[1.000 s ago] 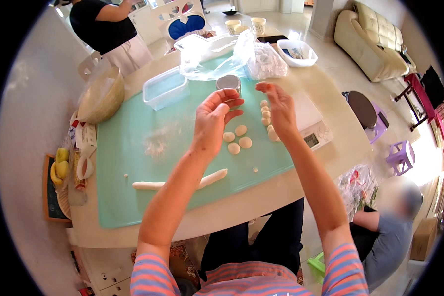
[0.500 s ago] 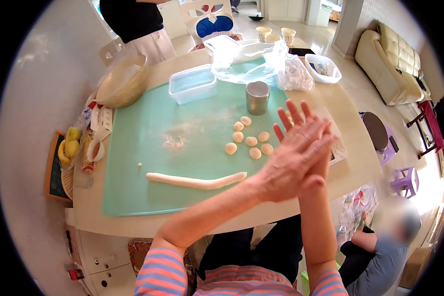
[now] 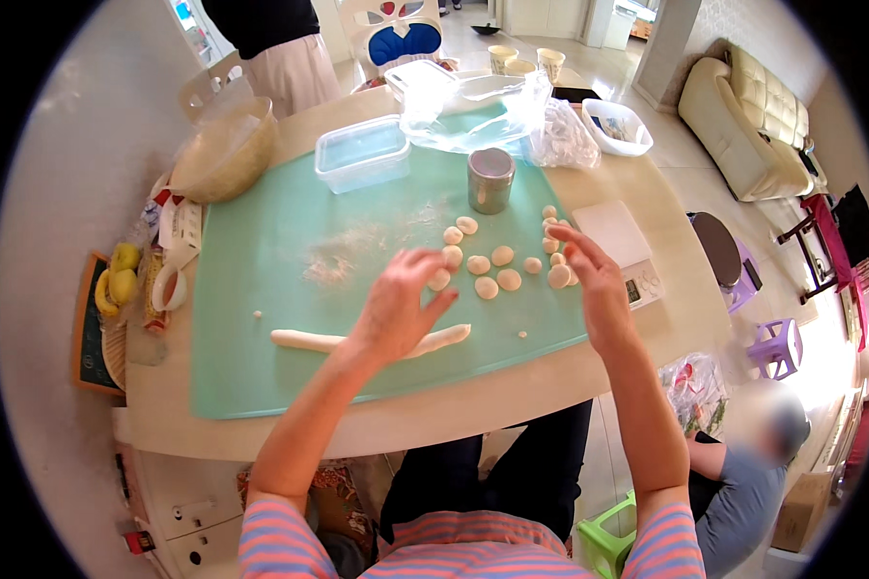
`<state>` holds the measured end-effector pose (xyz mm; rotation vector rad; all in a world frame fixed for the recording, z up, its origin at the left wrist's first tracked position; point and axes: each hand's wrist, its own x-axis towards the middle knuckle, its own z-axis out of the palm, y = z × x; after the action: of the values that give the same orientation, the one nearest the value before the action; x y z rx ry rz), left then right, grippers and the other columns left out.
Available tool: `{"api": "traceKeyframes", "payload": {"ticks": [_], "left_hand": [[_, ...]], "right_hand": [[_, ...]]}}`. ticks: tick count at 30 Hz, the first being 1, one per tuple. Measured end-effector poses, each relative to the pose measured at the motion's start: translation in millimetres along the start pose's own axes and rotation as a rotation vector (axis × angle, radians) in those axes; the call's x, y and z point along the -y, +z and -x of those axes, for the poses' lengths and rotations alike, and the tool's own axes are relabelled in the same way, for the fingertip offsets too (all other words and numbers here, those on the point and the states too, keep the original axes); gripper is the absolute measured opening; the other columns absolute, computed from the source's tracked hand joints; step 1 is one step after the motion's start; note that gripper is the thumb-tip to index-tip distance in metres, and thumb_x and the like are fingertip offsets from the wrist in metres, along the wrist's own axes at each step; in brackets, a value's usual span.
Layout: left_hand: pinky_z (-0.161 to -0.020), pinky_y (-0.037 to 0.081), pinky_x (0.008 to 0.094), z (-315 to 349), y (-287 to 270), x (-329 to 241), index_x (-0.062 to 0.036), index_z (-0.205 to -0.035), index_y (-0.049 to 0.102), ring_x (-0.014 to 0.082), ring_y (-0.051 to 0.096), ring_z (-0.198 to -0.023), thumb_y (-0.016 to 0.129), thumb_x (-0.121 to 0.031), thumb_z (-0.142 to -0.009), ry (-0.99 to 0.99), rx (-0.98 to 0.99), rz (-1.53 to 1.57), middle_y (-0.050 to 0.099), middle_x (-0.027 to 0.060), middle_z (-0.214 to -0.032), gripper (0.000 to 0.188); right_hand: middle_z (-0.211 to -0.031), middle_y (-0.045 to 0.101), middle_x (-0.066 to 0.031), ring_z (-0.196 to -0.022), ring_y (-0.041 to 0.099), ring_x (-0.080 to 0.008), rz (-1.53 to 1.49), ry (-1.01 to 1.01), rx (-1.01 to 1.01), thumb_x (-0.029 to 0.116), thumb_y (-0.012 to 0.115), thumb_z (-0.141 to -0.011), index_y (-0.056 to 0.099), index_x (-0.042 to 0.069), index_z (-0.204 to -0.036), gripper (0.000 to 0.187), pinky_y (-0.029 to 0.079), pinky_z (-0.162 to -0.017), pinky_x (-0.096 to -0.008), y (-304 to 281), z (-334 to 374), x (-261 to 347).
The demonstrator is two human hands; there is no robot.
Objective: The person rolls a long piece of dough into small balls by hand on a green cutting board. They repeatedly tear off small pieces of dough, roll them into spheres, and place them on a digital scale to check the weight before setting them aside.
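Observation:
My left hand [image 3: 394, 307] is open over the pale dough rope [image 3: 304, 340], covering its middle, with thumb and fingers apart. My right hand [image 3: 597, 294] is open too, empty, at the right edge of the green mat [image 3: 241, 372], close to a cluster of dough balls [image 3: 559, 277] that it partly hides. Between both hands more round dough balls [image 3: 486, 288] lie on the mat, several in a loose group. A tiny dough bit [image 3: 522, 335] rests near the front, and another scrap [image 3: 258, 314] lies left of the rope. Loose flour [image 3: 333, 262] dusts the mat's middle.
Behind the balls stands a metal canister [image 3: 490, 183]; a clear plastic box [image 3: 362, 159] is farther left. A white kitchen scale [image 3: 616, 236] sits right of the mat. One large bowl [image 3: 227, 159] occupies the far left corner. A person [image 3: 748, 502] sits low at right; another [image 3: 285, 58] stands behind the table.
My hands were pressed together over the mat's right side. Now they are apart: the left has moved left over the rope, the right stays at right, uncovering balls and the scale.

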<state>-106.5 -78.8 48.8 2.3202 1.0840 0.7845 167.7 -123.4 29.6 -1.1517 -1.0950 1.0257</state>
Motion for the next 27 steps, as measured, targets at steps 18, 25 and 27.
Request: {"api": "traceKeyframes", "payload": {"ticks": [18,25,27], "left_hand": [[-0.072,0.050,0.0371,57.8,1.9,-3.7,-0.0004,-0.113,0.054,0.0294,0.061,-0.078,0.064,-0.004,-0.095,-0.154,0.095,0.339,0.065,0.0151,-0.093,0.020],[-0.068,0.050,0.0416,63.4,3.7,-4.0,-0.0028,-0.111,0.055,0.0328,0.063,-0.077,0.066,-0.008,-0.094,-0.058,0.021,0.264,0.066,0.0160,-0.091,0.021],[-0.069,0.050,0.0445,66.3,3.1,0.0,-0.0030,-0.110,0.055,0.0372,0.065,-0.081,0.068,-0.010,-0.092,-0.055,0.012,0.129,0.066,0.0178,-0.092,0.023]], "right_hand": [[-0.098,0.064,-0.0123,-0.087,0.064,-0.0269,0.587,-0.225,0.128,0.007,0.075,-0.086,0.067,0.003,-0.108,0.025,0.052,-0.075,-0.0359,64.5,65.9,15.5],[-0.093,0.062,-0.0080,-0.079,0.061,-0.0176,0.361,-0.173,0.209,0.000,0.074,-0.086,0.066,0.001,-0.103,0.019,0.052,-0.067,-0.0287,127.5,56.3,14.8],[-0.093,0.062,-0.0070,-0.080,0.062,-0.0166,0.355,-0.231,0.200,-0.003,0.074,-0.085,0.067,0.000,-0.098,0.015,0.052,-0.065,-0.0275,127.4,56.3,11.3]]}}
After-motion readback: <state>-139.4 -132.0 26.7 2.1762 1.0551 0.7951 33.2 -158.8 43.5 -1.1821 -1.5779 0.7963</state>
